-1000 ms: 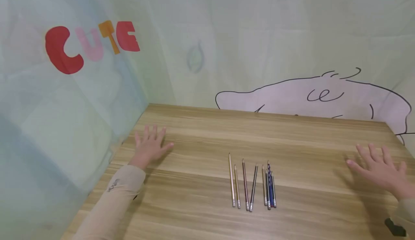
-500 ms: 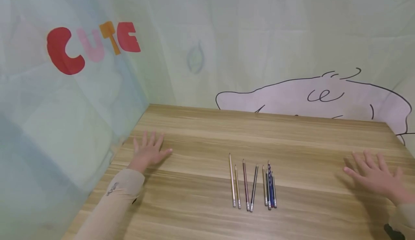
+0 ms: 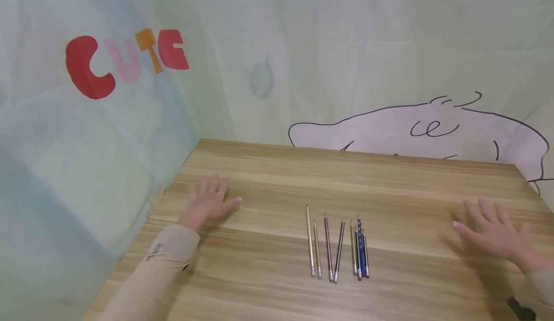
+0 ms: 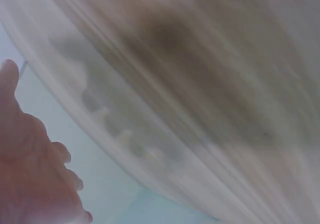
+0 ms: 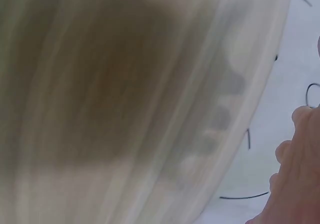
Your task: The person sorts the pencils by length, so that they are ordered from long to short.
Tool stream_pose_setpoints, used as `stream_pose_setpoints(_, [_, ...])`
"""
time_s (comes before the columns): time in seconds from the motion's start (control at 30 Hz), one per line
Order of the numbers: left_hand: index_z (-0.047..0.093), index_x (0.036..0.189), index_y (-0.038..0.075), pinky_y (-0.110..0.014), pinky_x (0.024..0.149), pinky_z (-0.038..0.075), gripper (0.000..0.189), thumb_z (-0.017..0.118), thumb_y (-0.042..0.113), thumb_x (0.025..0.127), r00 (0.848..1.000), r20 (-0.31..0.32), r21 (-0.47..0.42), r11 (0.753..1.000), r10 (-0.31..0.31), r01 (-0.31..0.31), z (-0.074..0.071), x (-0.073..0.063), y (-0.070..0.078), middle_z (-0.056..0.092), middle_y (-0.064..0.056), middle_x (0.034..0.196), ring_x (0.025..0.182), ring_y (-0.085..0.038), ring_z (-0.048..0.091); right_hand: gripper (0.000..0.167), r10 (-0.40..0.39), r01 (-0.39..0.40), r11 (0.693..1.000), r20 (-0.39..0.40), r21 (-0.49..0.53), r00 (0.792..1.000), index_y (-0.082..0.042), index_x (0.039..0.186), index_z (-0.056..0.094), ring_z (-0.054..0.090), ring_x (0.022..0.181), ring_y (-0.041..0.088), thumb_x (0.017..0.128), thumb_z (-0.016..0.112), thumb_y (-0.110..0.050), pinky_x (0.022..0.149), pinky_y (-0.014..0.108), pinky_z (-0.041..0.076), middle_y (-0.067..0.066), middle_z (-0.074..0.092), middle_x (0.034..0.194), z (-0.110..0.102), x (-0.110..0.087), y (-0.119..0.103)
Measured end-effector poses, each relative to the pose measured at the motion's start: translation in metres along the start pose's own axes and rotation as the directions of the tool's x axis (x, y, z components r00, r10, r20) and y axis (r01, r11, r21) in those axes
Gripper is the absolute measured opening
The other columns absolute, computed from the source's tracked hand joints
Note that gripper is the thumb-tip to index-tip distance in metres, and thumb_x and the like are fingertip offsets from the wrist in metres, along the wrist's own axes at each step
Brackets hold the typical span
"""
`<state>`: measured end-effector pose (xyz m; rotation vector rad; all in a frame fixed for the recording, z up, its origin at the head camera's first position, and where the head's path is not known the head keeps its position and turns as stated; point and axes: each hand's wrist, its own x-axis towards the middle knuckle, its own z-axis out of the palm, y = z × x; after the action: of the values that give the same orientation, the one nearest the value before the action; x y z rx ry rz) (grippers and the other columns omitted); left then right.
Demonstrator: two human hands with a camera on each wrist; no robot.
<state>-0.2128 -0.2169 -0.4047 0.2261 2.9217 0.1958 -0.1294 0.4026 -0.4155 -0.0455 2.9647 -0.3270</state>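
Several pencils lie on the wooden table (image 3: 259,273), their eraser ends toward the near edge. At the left of the row are a long pale pencil (image 3: 309,241) and a shorter gold pencil (image 3: 317,251). A dark red pencil (image 3: 328,246) and a black pencil (image 3: 339,252) nearly meet at their erasers. Further right, a patterned blue pencil (image 3: 360,246) sits in a close bunch with others. My left hand (image 3: 209,203) hovers over the table's left side, fingers spread, holding nothing. On the right side, my right hand (image 3: 495,232) is likewise spread and without a thing, its shadow on the wood.
A pale curtain-like wall (image 3: 242,70) with a cartoon outline (image 3: 381,128) stands behind the table. Along the left side hangs another sheet (image 3: 86,157) bearing the coloured letters CUTE. Both wrist views show blurred wood and hand shadows, with no pencils.
Both hands have come slightly lower and nearer in the head view. In the last half second the left hand shifted right and the right hand shifted left. The pencils stay where they were.
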Motion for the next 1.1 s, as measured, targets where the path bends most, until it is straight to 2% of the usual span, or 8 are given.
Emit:
stream_pose_setpoints(0.23, [0.006,0.143,0.016,-0.066,0.095,-0.013,0.08,0.031,0.064,0.083,0.999,-0.021,-0.035,0.998,0.044,-0.044,-0.002,0.006,0.027,-0.002,-0.014,0.148,0.132,-0.039,-0.013,0.082,-0.085,0.085,0.996,-0.08,-0.004,0.993,-0.021,0.142,-0.006,-0.02,0.126,0.047,0.085,0.042,-0.055,0.075,0.08,-0.003,0.022,-0.011,0.144,-0.009,0.004,-0.023])
stream_pose_setpoints(0.4, [0.008,0.143,0.018,-0.068,0.096,-0.004,0.079,0.032,0.064,0.083,0.992,-0.064,-0.042,0.993,0.105,-0.107,-0.002,0.007,0.047,0.005,-0.013,0.148,0.134,-0.038,-0.005,0.084,-0.185,0.188,0.982,-0.152,0.007,0.971,-0.016,0.142,0.001,-0.006,0.128,0.049,0.083,0.052,-0.046,0.082,0.076,0.009,0.023,-0.003,0.145,-0.014,0.007,-0.042])
stream_pose_setpoints(0.5, [0.012,0.142,0.016,-0.067,0.098,0.005,0.076,0.037,0.059,0.085,0.98,-0.122,-0.061,0.984,0.16,-0.168,-0.001,0.007,0.058,0.013,-0.014,0.147,0.134,-0.038,0.01,0.083,-0.242,0.256,0.965,-0.187,0.057,0.952,-0.014,0.142,0.006,0.005,0.127,0.052,0.082,0.057,-0.04,0.087,0.072,0.013,0.025,0.004,0.144,-0.013,0.008,-0.055])
stream_pose_setpoints(0.63, [0.024,0.139,0.011,-0.058,0.1,0.023,0.066,0.047,0.044,0.087,0.945,-0.224,-0.063,0.964,0.239,-0.259,0.004,0.007,0.07,0.029,-0.016,0.141,0.127,-0.034,0.032,0.08,-0.313,0.349,0.929,-0.247,0.12,0.917,-0.009,0.141,0.015,0.018,0.123,0.053,0.081,0.062,-0.032,0.093,0.067,0.017,0.029,0.015,0.141,-0.012,0.01,-0.074])
stream_pose_setpoints(0.77, [0.036,0.133,0.008,-0.047,0.095,0.038,0.056,0.052,0.034,0.086,0.933,-0.266,-0.101,0.956,0.242,-0.277,0.008,0.005,0.083,0.044,-0.015,0.132,0.118,-0.031,0.045,0.075,-0.371,0.427,0.894,-0.313,0.133,0.874,-0.001,0.137,0.026,0.03,0.118,0.051,0.077,0.067,-0.024,0.094,0.062,0.023,0.032,0.028,0.135,-0.01,0.013,-0.093])
stream_pose_setpoints(0.87, [0.042,0.128,0.006,-0.042,0.086,0.046,0.049,0.053,0.029,0.085,0.944,-0.261,-0.151,0.957,0.203,-0.247,0.01,0.001,0.094,0.055,-0.014,0.12,0.106,-0.029,0.054,0.071,-0.397,0.463,0.879,-0.363,0.114,0.843,0.003,0.131,0.035,0.043,0.109,0.046,0.073,0.07,-0.017,0.087,0.056,0.037,0.031,0.039,0.128,-0.007,0.015,-0.107])
stream_pose_setpoints(0.97, [0.048,0.122,0.005,-0.035,0.074,0.05,0.045,0.055,0.025,0.083,0.952,-0.248,-0.17,0.959,0.181,-0.227,0.012,-0.003,0.104,0.062,-0.01,0.104,0.09,-0.023,0.06,0.065,-0.401,0.476,0.872,-0.395,0.111,0.827,0.006,0.125,0.04,0.053,0.095,0.038,0.071,0.071,-0.012,0.069,0.042,0.048,0.027,0.047,0.121,-0.005,0.015,-0.121])
stream_pose_setpoints(1.1, [0.053,0.116,0.006,-0.022,0.057,0.046,0.041,0.059,0.023,0.08,0.958,-0.224,-0.196,0.954,0.181,-0.226,0.015,-0.007,0.117,0.065,-0.003,0.088,0.068,-0.012,0.057,0.061,-0.362,0.45,0.874,-0.374,0.181,0.854,0.004,0.125,0.041,0.057,0.083,0.028,0.073,0.069,-0.01,0.056,0.024,0.048,0.024,0.05,0.117,-0.003,0.013,-0.138])
